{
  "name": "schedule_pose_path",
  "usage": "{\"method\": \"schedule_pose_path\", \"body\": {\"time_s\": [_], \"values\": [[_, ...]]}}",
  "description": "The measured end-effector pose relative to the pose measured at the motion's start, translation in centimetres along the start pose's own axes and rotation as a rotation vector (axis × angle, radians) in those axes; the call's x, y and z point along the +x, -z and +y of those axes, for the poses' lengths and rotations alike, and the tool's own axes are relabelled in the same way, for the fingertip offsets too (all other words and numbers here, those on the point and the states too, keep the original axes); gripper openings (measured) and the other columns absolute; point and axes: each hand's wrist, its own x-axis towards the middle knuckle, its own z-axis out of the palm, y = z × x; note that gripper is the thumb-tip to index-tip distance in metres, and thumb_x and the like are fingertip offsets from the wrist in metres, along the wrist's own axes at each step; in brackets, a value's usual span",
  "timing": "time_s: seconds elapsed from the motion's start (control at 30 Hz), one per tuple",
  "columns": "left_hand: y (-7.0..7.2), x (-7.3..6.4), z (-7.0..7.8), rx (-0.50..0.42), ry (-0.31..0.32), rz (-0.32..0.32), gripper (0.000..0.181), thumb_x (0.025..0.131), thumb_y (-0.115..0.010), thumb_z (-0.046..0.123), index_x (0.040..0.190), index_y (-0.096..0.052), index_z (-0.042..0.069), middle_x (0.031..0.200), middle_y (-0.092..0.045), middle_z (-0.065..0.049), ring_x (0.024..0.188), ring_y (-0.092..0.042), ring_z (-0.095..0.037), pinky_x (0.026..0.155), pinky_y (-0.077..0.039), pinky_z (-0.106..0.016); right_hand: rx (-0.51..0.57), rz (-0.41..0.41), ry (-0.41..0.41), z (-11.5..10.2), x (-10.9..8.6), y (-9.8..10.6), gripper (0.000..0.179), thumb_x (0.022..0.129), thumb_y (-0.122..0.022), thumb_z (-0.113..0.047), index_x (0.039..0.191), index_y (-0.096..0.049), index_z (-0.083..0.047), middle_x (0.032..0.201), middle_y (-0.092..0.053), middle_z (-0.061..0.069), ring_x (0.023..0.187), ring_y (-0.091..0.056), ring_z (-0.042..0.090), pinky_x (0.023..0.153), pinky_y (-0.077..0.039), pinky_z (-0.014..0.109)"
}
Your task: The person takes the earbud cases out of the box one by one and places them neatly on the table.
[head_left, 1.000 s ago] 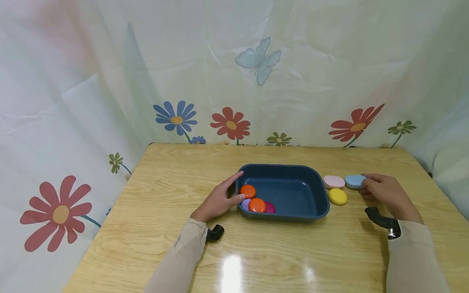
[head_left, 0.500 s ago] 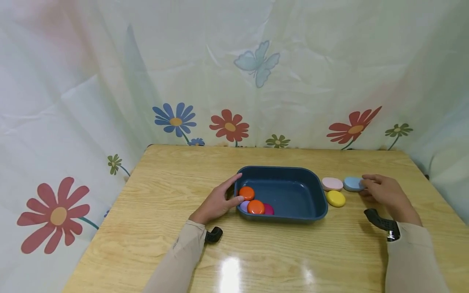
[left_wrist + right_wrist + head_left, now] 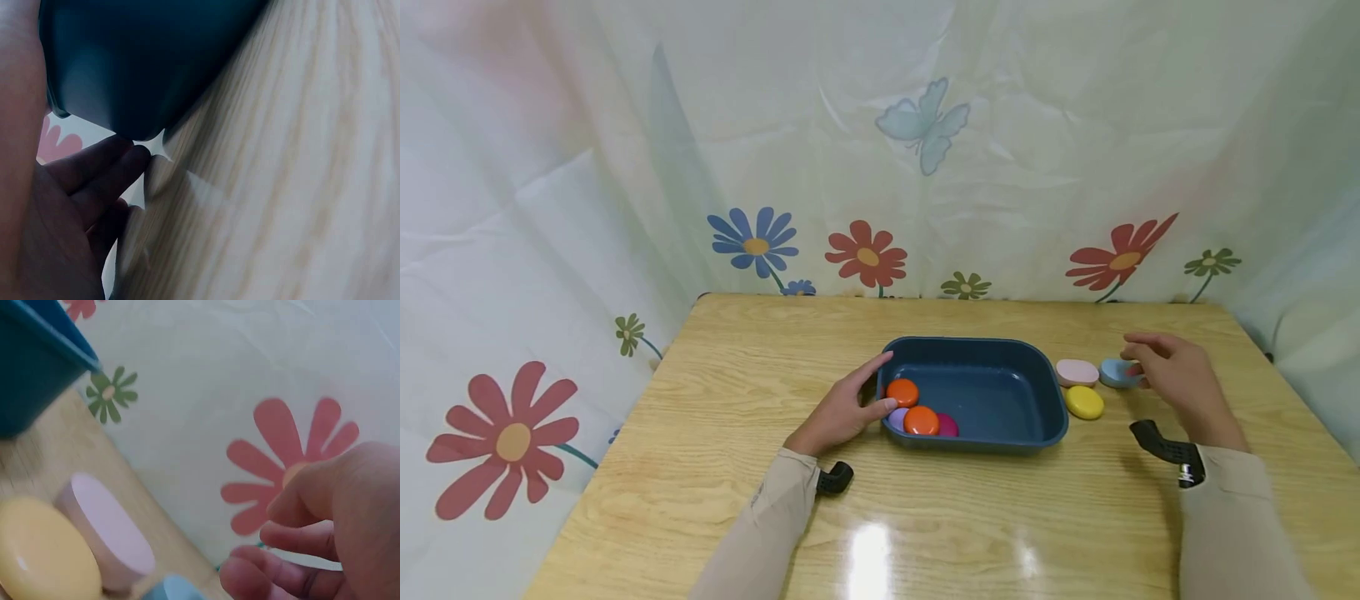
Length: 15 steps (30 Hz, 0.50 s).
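Observation:
A dark blue rectangular tub stands on the table. My left hand holds its left end, thumb over the rim and fingers along the outer wall; the left wrist view shows fingertips at the wall's underside. In the tub's near left corner lie two glossy orange discs, a lilac piece and a magenta piece. My right hand hovers over a light blue oval block, fingers loosely bent around nothing. Beside that block are a pale pink oval block and a yellow disc.
The wooden table ends at a flower-printed cloth hung behind it and at both sides. A black wrist mount juts from the right sleeve, and another black mount from the left.
My right hand has lifted off the light blue block and drifted slightly left and up, its fingers no longer around the block's right end. The left hand stays on the tub.

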Motion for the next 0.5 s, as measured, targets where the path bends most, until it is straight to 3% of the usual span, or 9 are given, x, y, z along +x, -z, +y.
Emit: {"method": "schedule_pose_path", "body": {"time_s": [0.1,0.3,0.5], "values": [[0.0,-0.1,0.0,-0.006,-0.006,-0.002,0.071,0.096,-0.067,0.046,0.156,-0.028,0.046,0.16,-0.026,0.016,0.147,-0.025,-0.011,0.119,-0.025,-0.042,0.028,-0.027,0.034,-0.7,0.0,-0.6,0.06,0.106,-0.046,-0.041,0.145,-0.047,0.004,0.103,-0.063,-0.011,0.085,-0.063,0.006,0.071,-0.057,0.023],[0.1,0.0,0.1,-0.008,-0.042,-0.007,0.073,0.097,-0.067,0.039,0.158,-0.027,0.04,0.162,-0.025,0.009,0.149,-0.025,-0.018,0.119,-0.024,-0.047,0.049,-0.077,0.106,-2.0,-0.2,-1.7,0.053,0.106,-0.049,-0.037,0.143,-0.049,0.001,0.108,-0.067,0.0,0.088,-0.064,0.011,0.073,-0.057,0.025],[0.2,-0.1,0.1,-0.017,-0.047,-0.017,0.074,0.097,-0.068,0.036,0.158,-0.026,0.041,0.163,-0.023,0.011,0.149,-0.023,-0.016,0.119,-0.023,-0.047,0.071,-0.131,0.159,-3.7,-0.6,-3.0,0.05,0.106,-0.05,-0.035,0.142,-0.051,0.0,0.113,-0.065,0.013,0.09,-0.065,0.013,0.073,-0.057,0.026]]}}
